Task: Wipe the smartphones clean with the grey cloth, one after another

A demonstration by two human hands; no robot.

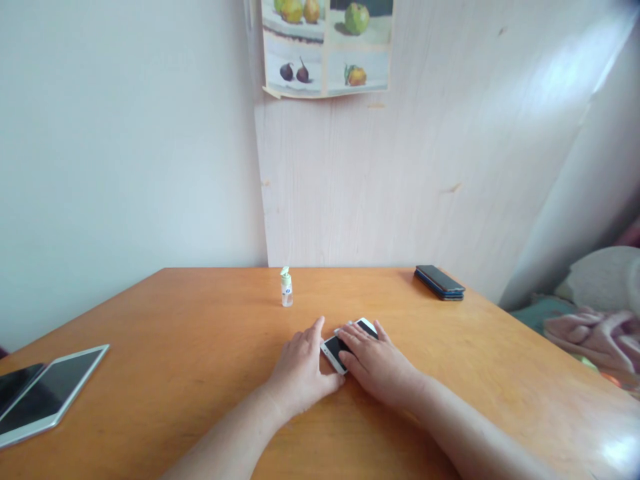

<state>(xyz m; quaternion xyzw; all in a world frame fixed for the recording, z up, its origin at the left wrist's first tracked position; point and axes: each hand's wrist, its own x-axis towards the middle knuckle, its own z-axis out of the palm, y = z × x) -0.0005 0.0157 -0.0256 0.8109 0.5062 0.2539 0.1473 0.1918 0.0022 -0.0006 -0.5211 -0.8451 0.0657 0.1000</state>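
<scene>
A white-framed smartphone with a dark screen lies at a slant on the wooden table in front of me. My right hand rests across it, fingers stretched over the screen and thumb near its lower edge. A pale edge shows beside the right fingertips; I cannot make out what it belongs to. Curved around the phone's left end is my left hand, thumb and fingers apart. Its thumb tip is by the phone's near corner, and its index finger points up beside the far corner. The right hand covers the middle of the phone.
A small clear pump bottle stands beyond my hands. Stacked dark phones or cases lie at the back right. A white tablet with a dark device sits at the left edge of the table. Crumpled cloth is off to the right.
</scene>
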